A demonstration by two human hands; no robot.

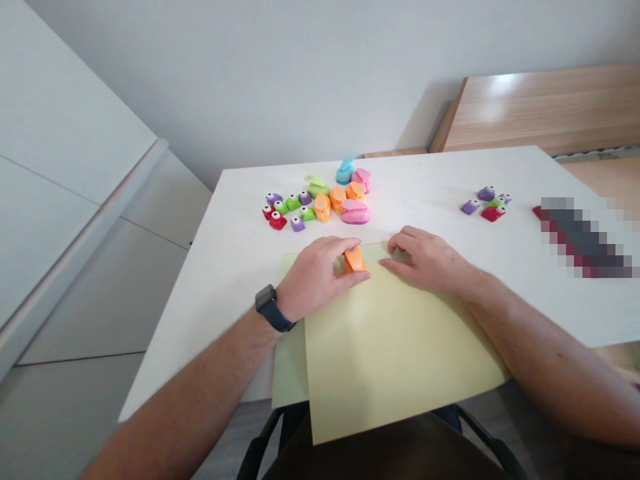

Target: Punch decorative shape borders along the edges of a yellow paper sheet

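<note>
The white table (pixel 200 287) carries a yellow paper sheet (pixel 395 353) laid over a green paper sheet (pixel 290 367), both overhanging the near edge. Craft punches (pixel 320 200) stand grouped beyond. The right hand (pixel 425 260) rests open on the yellow paper sheet, fingers spread to steady it. The left hand (pixel 315 277) pinches an orange punch (pixel 355 260) between thumb and fingers at the sheet's far edge; whether paper enters its slot cannot be seen.

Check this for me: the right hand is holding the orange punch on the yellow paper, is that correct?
No, it is the left hand, not the right hand, that holds the orange punch on the yellow paper. The head view shows this.
</note>
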